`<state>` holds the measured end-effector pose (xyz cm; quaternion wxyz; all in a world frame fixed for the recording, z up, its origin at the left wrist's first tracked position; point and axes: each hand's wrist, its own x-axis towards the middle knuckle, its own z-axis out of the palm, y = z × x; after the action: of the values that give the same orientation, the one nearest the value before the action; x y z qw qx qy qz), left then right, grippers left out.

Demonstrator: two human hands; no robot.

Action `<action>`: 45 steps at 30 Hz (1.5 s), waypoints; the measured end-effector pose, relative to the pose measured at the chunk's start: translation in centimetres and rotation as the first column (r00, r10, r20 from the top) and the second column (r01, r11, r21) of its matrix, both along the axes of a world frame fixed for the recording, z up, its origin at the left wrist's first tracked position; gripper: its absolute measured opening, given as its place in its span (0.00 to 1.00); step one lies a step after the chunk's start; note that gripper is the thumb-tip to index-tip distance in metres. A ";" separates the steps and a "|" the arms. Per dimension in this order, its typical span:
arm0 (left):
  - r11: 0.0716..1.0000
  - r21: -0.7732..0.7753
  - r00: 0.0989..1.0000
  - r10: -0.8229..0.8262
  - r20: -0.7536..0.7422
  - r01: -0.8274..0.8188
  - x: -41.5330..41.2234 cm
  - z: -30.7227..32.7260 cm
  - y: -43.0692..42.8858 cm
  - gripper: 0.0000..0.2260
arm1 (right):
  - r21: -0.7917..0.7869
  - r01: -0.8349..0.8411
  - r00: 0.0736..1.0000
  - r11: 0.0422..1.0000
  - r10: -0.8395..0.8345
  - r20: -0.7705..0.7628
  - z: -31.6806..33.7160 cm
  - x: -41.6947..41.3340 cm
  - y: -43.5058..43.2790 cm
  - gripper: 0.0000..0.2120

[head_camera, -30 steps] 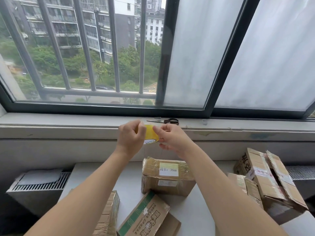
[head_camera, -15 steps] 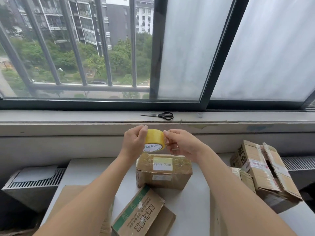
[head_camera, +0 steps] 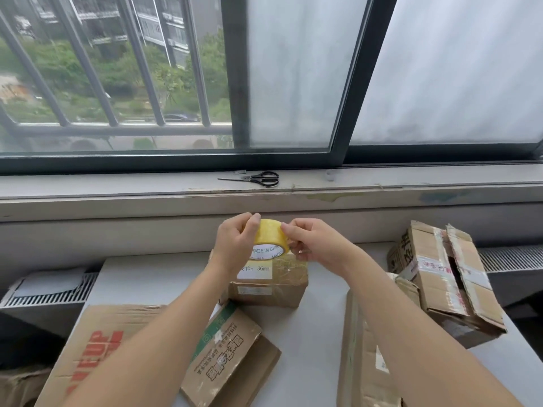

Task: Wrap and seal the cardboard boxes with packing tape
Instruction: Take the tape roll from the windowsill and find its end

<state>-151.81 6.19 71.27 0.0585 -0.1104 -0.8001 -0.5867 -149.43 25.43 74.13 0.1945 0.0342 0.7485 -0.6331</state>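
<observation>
Head view: left hand [head_camera: 235, 243] and right hand [head_camera: 316, 245] pinch a yellow packing tape roll [head_camera: 269, 237] above the small labelled cardboard box [head_camera: 274, 289] at the far middle of the desk [head_camera: 311, 333], seemingly seeking the tape's end, which next needs peeling free.

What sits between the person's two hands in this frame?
In the head view, the yellow tape roll, gripped from either side by the left hand and right hand.

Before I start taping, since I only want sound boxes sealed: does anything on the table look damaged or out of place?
Yes. The cardboard box at the right end of the table is battered: its top flaps gape, its old tape is split, and it sits askew. The scissors lie up on the windowsill, off the table.
</observation>
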 end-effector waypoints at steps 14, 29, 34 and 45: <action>0.978 -0.189 0.994 0.098 0.050 -0.087 1.2 0.1 4.3 0.23 | -0.094 0.036 0.998 0.995 -0.032 0.047 -2.1 -1.1 4.5 0.11; 0.960 -0.251 0.992 0.119 -0.036 -0.125 1.2 -0.1 5.8 0.22 | -0.472 0.057 0.961 0.880 0.080 0.264 -3.4 -1.8 6.5 0.11; 0.964 -0.232 0.992 0.124 -0.036 -0.129 0.9 -0.1 5.8 0.20 | -0.313 -0.043 0.966 0.949 0.119 0.230 -3.6 -2.0 6.8 0.09; 0.899 -0.371 0.913 -0.070 0.402 0.232 -1.3 1.4 5.3 0.11 | -0.003 -0.107 0.993 0.994 0.107 -0.046 -1.8 -2.4 6.3 0.17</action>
<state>-153.08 11.44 72.70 -0.1682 -0.0676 -0.8902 -0.4180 -151.81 31.76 72.36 0.2108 -0.0211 0.7517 -0.6245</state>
